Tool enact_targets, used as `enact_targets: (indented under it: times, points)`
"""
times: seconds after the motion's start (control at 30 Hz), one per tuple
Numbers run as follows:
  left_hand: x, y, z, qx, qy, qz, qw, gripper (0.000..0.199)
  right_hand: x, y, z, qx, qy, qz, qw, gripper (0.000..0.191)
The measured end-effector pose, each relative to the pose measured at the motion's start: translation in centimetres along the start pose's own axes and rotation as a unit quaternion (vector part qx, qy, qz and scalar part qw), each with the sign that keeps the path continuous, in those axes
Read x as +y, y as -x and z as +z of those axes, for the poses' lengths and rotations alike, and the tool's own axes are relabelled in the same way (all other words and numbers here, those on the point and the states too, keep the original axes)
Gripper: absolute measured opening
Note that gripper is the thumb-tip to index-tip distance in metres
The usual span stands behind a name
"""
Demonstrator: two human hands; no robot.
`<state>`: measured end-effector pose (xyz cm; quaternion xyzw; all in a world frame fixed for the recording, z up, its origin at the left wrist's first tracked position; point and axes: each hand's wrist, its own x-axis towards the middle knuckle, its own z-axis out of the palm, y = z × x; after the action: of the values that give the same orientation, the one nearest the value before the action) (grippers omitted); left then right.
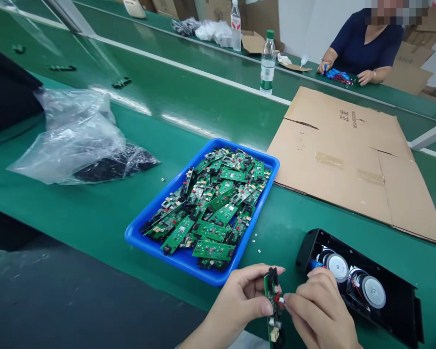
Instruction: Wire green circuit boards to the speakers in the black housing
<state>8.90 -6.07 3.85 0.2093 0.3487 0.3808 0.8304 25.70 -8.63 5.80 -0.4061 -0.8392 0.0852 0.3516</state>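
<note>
My left hand [238,300] is closed on a green circuit board [268,286], held on edge between thumb and fingers. In a pinch, my right hand [321,308] grips a small white plug [281,300] against a red part near the middle of that board; whether the plug is seated I cannot tell. Just beyond my right hand lies an open black speaker housing [396,286] with two round drivers and a blue part [315,264] inside, partly hidden by the hand. A blue tray [140,241] piled with similar circuit boards [214,230] stands ahead of my left hand.
Flattened cardboard [349,145] covers the table at right. A clear plastic bag [80,145] with black contents lies at left. One water bottle [267,65] stands behind the tray. Across the bench, a person [363,46] handles blue parts [337,76]. Tiny white bits [255,237] lie beside the tray.
</note>
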Motion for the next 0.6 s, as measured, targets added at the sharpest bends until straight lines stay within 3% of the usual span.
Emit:
enact_targets:
  times: [0.2,0.6]
  points:
    - [-0.37,-0.55,-0.56,-0.015,-0.017,-0.008,1.000,0.051,-0.36,-0.09,0.39,0.050,0.057,-0.009,0.997,0.028]
    - [0.44,-0.63,-0.44,-0.016,-0.058,-0.057,0.997,0.050,-0.45,-0.53,0.17,0.042,0.081,-0.038,0.995,0.030]
